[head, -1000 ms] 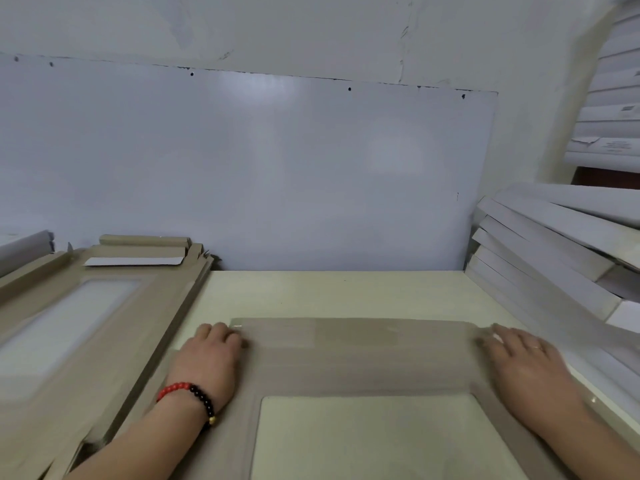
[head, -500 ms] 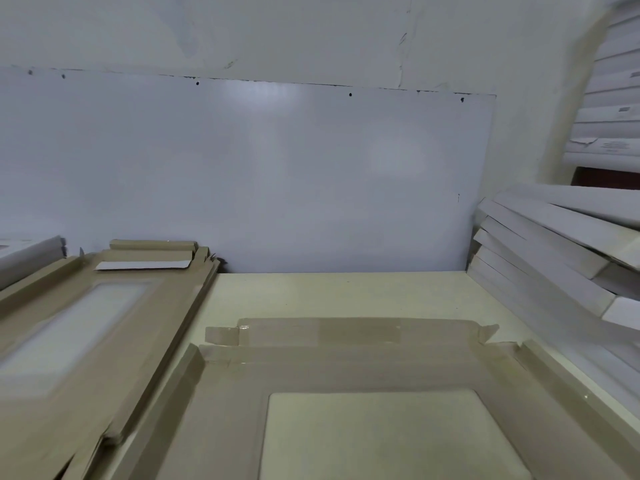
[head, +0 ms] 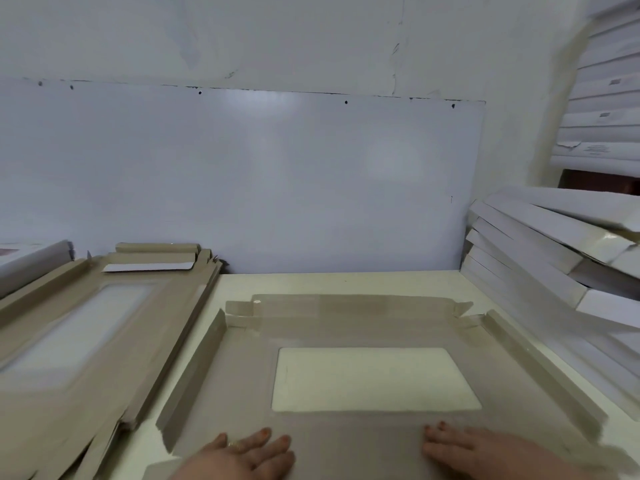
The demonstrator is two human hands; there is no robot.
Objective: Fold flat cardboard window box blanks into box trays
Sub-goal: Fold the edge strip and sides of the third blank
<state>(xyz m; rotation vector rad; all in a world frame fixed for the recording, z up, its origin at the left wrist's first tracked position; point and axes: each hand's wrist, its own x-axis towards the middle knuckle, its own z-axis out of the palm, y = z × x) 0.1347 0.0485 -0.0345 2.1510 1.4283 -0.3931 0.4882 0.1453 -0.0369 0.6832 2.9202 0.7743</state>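
Both hands are lying flat on the near strip of the window box blank (head: pixel 363 327), fingers straight and loose, not clutching anything: left hand (head: pixel 242 457) and right hand (head: pixel 474 452). The blank is sitting on the cream table (head: pixel 346 282), side flaps tipping up a bit, I think. A stack of brown blanks (head: pixel 86 341) is lying left, white flat boxes (head: pixel 540 258) are piling up right, whiteboard (head: pixel 242 178) behind.

You're at a packing bench in a small workshop or stockroom. A pale table (head: pixel 346 282) is pushed against a bare wall with a white board (head: pixel 242 181) fixed to it. Flat tan blanks (head: pixel 86 341) are piled at your left, and white boxes (head: pixel 540 258) are stacked high at your right.
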